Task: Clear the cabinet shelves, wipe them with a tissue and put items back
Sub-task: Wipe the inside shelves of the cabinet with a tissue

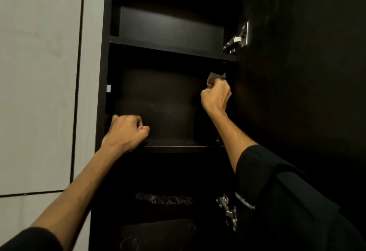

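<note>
At the left of the frame a pale wall point(39, 72) ran beside the dark cabinet point(103, 72). The left hand point(126, 132), in the lower middle, was curled into a fist with nothing visible in it, resting at the front edge of the middle shelf point(178, 146). That shelf looked bare (faint pale smears showed on its back panel), and so did the upper shelf point(168, 49). Further right, the right hand point(216, 94) was clamped on a crumpled tissue point(213, 76), held up near the right inner wall of the middle compartment. At the far right the open door point(297, 92) hung on a metal hinge point(238, 36). I judged the clearing done for these two shelves and the wiping underway; putting items back was yet to come. Something speckled lay lower down, too dim to name.
</note>
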